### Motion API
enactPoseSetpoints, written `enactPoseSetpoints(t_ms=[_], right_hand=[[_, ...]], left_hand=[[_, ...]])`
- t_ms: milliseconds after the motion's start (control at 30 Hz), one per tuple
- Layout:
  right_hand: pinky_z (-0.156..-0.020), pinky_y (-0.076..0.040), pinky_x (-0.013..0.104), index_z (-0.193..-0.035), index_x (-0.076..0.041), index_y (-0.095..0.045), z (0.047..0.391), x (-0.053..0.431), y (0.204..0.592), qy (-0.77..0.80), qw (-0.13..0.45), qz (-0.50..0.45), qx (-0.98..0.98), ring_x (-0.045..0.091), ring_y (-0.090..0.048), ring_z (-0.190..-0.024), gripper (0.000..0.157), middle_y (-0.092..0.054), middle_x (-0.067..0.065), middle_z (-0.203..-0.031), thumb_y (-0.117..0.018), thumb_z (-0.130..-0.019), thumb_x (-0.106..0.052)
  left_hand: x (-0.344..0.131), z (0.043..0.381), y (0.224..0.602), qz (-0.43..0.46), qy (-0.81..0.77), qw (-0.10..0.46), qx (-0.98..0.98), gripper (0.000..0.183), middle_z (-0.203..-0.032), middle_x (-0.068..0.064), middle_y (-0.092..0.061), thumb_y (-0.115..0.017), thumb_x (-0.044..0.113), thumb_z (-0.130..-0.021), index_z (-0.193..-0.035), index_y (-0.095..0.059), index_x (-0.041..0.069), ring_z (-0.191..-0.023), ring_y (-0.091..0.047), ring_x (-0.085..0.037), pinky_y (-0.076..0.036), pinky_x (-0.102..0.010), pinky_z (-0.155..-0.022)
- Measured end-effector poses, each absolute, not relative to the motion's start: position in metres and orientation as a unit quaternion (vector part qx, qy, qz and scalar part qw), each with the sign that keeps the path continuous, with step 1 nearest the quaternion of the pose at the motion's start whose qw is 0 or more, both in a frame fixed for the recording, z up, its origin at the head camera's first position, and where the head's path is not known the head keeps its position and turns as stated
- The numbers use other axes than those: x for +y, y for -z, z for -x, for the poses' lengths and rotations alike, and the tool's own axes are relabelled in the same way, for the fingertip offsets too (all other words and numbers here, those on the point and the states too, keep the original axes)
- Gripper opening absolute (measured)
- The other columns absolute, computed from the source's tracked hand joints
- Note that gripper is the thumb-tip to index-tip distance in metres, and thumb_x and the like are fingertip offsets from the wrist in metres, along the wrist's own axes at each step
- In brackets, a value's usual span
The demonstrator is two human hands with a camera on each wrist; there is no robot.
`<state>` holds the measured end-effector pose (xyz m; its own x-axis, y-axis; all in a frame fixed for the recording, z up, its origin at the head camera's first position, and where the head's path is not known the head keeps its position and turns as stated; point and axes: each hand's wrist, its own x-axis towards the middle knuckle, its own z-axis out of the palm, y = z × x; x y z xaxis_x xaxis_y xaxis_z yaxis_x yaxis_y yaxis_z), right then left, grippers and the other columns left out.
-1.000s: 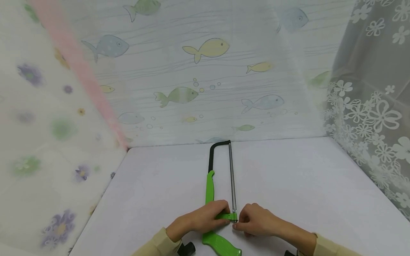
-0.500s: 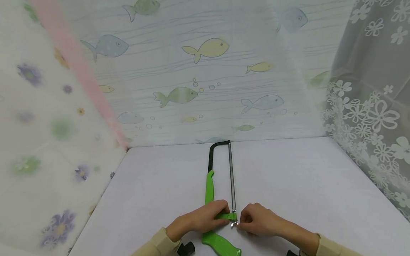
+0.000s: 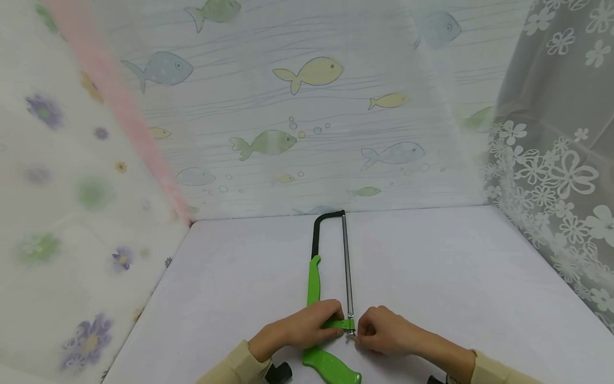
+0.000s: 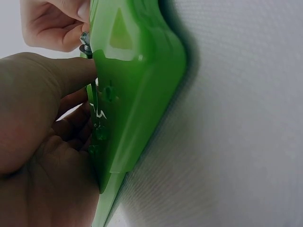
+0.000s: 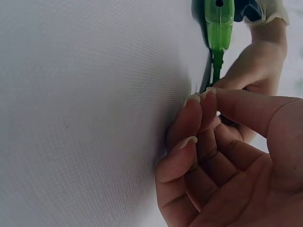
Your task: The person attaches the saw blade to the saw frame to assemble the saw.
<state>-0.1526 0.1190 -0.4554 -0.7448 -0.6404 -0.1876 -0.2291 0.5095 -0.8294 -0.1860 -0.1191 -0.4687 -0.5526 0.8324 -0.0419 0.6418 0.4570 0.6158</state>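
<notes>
A hacksaw (image 3: 314,282) with a green handle and black front frame lies on the white table, its blade (image 3: 347,266) on the right side. My left hand (image 3: 312,324) grips the green frame near the crosspiece that carries the blade's near end. Thumb and fingers reach round that crosspiece in the left wrist view. At the crosspiece's near end sits a small metal wing nut (image 3: 350,338), slightly blurred. My right hand (image 3: 389,332) has curled fingers and pinches the wing nut between thumb and fingertips. In the right wrist view, the fingertips (image 5: 208,94) mostly hide it.
The white tabletop (image 3: 431,266) spreads around the saw. A fish-print curtain (image 3: 307,106) hangs behind, with a flowered sheet (image 3: 72,213) at left and lace (image 3: 566,186) at right. A black wrist device (image 3: 279,373) sits by the left sleeve.
The right fingers shift a little away from the wing nut, baring it, then come back onto it. The wing nut's wings look turned. Left hand and hacksaw stay in place.
</notes>
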Motion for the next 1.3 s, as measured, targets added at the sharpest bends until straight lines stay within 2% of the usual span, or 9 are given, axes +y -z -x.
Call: enactPoseSetpoints(t_ms=[267, 700, 1300], right_hand=[[-0.046, -0.038, 0.020, -0.072, -0.015, -0.071, 0.151, 0.116, 0.456, 0.416, 0.240, 0.262, 0.837, 0.003, -0.049, -0.048, 0.019, -0.058, -0.010, -0.055, -0.074, -0.091, -0.015], [-0.043, -0.037, 0.023, -0.059, -0.013, -0.068, 0.151, 0.108, 0.456, 0.400, 0.230, 0.242, 0.853, 0.005, -0.049, -0.043, 0.038, -0.058, -0.007, -0.049, -0.077, -0.090, -0.032], [-0.044, -0.038, 0.025, -0.060, -0.011, -0.068, 0.147, 0.105, 0.449, 0.397, 0.237, 0.222, 0.858, 0.007, -0.049, -0.043, 0.037, -0.060, -0.003, -0.051, -0.074, -0.093, -0.027]], left_hand=[[-0.119, 0.186, 0.468, -0.443, -0.276, 0.167, 0.836, 0.009, -0.099, 0.012, -0.055, -0.064, 0.020, -0.103, -0.106, -0.057, 0.016, -0.087, -0.049, 0.000, -0.044, -0.016, -0.077], [-0.120, 0.186, 0.469, -0.443, -0.278, 0.169, 0.835, 0.009, -0.098, 0.012, -0.055, -0.065, 0.019, -0.103, -0.106, -0.057, 0.016, -0.086, -0.048, 0.000, -0.044, -0.016, -0.077], [-0.120, 0.186, 0.469, -0.441, -0.277, 0.165, 0.838, 0.009, -0.098, 0.012, -0.055, -0.065, 0.019, -0.102, -0.105, -0.057, 0.015, -0.087, -0.049, 0.000, -0.044, -0.016, -0.078]])
